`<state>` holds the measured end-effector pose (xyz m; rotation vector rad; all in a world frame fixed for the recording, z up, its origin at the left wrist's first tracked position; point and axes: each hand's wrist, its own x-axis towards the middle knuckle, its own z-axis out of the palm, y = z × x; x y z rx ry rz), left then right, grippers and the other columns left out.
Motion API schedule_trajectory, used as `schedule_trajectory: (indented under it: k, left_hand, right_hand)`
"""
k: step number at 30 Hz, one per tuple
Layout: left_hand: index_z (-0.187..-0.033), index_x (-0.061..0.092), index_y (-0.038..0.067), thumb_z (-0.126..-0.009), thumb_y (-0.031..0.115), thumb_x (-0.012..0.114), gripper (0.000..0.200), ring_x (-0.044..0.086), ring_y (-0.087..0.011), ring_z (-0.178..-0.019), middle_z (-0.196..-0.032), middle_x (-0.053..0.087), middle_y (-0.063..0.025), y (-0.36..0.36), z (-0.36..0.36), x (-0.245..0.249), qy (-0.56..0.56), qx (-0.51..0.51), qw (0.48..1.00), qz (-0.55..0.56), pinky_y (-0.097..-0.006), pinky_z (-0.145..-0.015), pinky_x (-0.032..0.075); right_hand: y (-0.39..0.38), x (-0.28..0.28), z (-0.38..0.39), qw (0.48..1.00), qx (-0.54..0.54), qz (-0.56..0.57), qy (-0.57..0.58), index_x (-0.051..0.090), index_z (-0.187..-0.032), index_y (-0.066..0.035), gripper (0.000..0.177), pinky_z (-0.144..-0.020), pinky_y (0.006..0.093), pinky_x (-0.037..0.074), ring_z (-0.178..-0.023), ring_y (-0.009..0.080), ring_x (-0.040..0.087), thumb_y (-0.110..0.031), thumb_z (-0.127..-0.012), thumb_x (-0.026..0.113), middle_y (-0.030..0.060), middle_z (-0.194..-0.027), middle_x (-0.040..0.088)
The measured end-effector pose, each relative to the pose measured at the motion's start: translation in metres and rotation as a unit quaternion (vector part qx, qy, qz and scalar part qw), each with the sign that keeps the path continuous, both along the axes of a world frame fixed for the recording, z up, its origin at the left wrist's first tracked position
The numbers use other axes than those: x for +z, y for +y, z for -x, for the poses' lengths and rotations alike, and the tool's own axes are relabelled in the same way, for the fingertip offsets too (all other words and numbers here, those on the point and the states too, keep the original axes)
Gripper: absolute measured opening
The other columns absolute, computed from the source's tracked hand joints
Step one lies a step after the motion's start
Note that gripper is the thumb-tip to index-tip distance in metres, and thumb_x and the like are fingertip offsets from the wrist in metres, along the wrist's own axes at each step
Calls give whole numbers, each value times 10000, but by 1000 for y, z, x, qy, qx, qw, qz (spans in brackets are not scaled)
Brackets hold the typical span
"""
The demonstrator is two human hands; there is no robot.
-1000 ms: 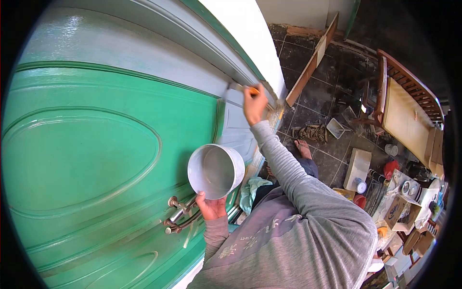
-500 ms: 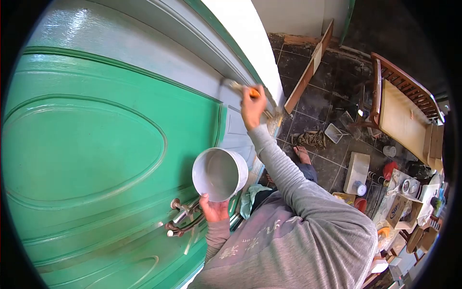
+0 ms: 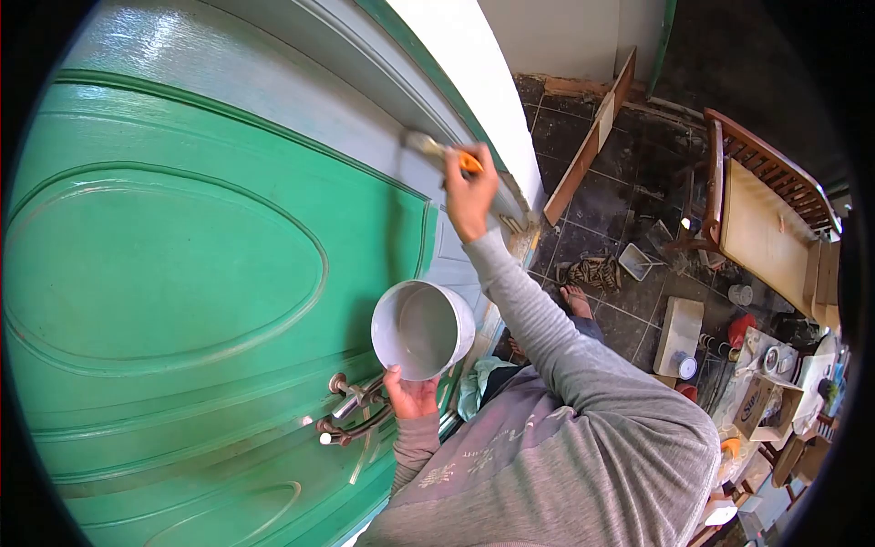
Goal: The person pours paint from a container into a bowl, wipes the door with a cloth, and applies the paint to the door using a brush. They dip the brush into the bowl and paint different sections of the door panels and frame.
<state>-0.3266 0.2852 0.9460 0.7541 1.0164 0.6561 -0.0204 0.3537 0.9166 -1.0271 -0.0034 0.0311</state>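
Observation:
My left hand [image 3: 410,392] grips a white paint bucket [image 3: 463,333] by its lower rim, with the mouth tilted toward me and grey paint inside. In my right hand [image 3: 472,196] is a paintbrush [image 3: 427,143] with an orange handle. Its bristles are at the grey-painted strip [image 3: 365,128] along the edge of the green door [image 3: 164,264], beside the grey frame moulding. Below the bucket, a metal door handle [image 3: 344,406] sticks out from the door.
A wooden board [image 3: 592,137] leans across the dark tiled floor [image 3: 629,191]. Behind it stands a wooden bench [image 3: 766,219]. A tray [image 3: 634,262], a patterned cloth [image 3: 588,272] and a cluttered table with a cardboard box [image 3: 766,410] are at the right.
My right hand has moved the brush slightly left and up along the grey strip. The bucket stays in my left hand, shifted slightly right in view.

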Motion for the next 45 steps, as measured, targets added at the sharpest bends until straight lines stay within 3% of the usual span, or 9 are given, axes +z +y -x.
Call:
schedule_trajectory:
  k: [5,9,12,18,23,28,33,39,45]
  left_hand:
    - [-1409,401,151,-804,460,601,709,471,-303,-1271,-1414,462,-79,-2,2,5,3,-6,1000,3,-536,-989,438]
    - [-1414,394,151,-802,462,601,717,473,-303,-1266,-1413,462,-79,-4,0,8,-15,-6,1000,-9,-529,-987,436]
    - [-1412,396,150,-800,461,602,717,474,-301,-1263,-1410,464,-78,-4,1,9,-8,-5,1000,-11,-528,-981,440]
    - [-1401,406,138,-802,463,600,708,484,-302,-1255,-1396,478,-81,-7,-2,8,2,4,1000,-4,-523,-970,450]
    - [-1402,406,133,-810,460,595,703,495,-306,-1246,-1387,484,-93,-2,1,5,-20,-7,1000,-7,-519,-972,457]
    - [-1406,401,129,-814,455,593,703,498,-309,-1244,-1389,481,-98,1,6,-2,-26,-10,1000,-3,-507,-955,482]
    - [-1403,405,129,-814,454,591,698,499,-303,-1249,-1388,483,-96,-4,3,0,-30,-8,1000,1,-510,-966,480]
    - [-1400,409,132,-827,426,585,667,501,-290,-1254,-1386,495,-89,-4,-3,4,-53,-8,999,9,-490,-1000,458]
    - [-1397,371,140,-836,256,591,614,535,-253,-1184,-1328,489,-80,-8,-6,-18,-84,5,996,27,-432,-900,534]
  right_hand:
    - [15,12,-14,991,16,-133,-13,556,-882,-16,150,-426,235,427,-503,88,529,-111,-906,669,34,-696,570]
    - [12,-71,-5,996,-26,51,70,559,-849,-22,149,-437,245,449,-501,97,565,-112,-890,671,49,-675,596]
    - [5,-12,-13,992,-43,118,-26,561,-843,-17,144,-444,244,456,-500,97,575,-100,-883,671,58,-694,611]
    - [5,60,-21,981,43,-186,-38,559,-833,-11,153,-477,238,467,-548,95,594,-107,-879,670,57,-693,609]
    - [12,-43,-11,994,-49,93,17,546,-834,-1,197,-509,313,484,-554,161,611,-124,-845,700,114,-683,619]
    - [7,82,-27,950,-90,178,-240,575,-841,15,163,-489,266,476,-580,122,621,-103,-870,683,82,-673,630]
    - [1,136,-34,975,24,-162,-148,545,-848,15,189,-460,248,440,-528,101,557,-111,-890,679,45,-661,586]
    - [-27,-24,-14,996,39,70,25,583,-866,1,115,-459,257,462,-524,97,545,-82,-878,662,41,-670,579]
    - [-132,63,-22,977,145,91,-125,632,-887,2,79,-605,195,390,-685,37,496,-70,-878,665,-19,-751,594]
